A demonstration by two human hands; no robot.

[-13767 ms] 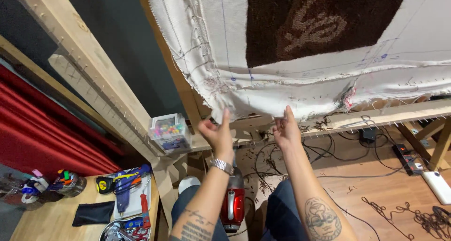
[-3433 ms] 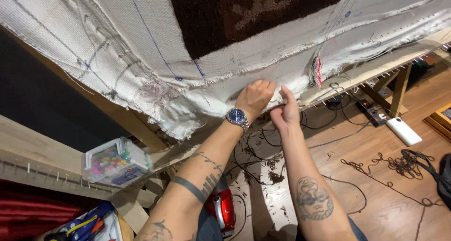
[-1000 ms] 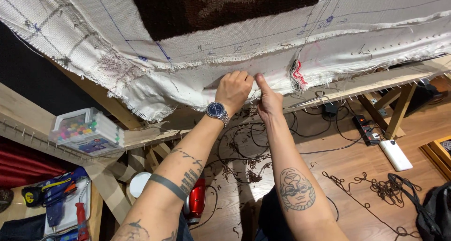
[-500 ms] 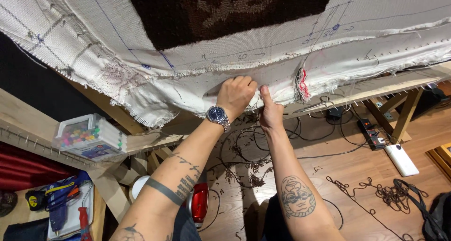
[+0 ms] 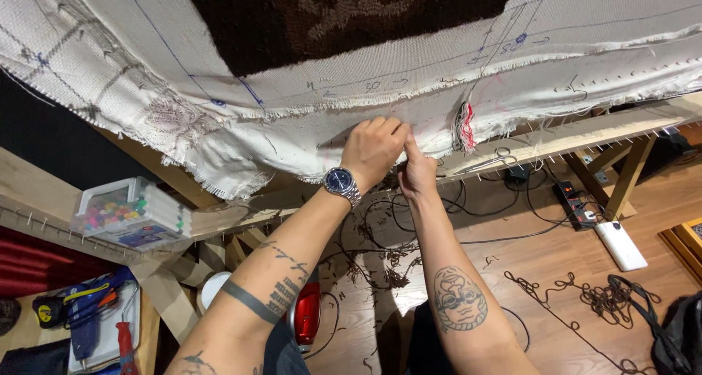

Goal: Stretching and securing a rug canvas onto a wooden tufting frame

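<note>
The lower edge of the cloth [image 5: 307, 137] (stretched on a wooden frame [image 5: 570, 137]) is being worked: it is pinched shut in the left hand [image 5: 373, 152], while the right hand [image 5: 418, 172] is pressed against it just beside, fingers narrowed. A firm, even pull along the edge seems called for next.

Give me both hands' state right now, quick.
Left hand: closed, gripping the cloth edge.
Right hand: pinching the same cloth edge.
</note>
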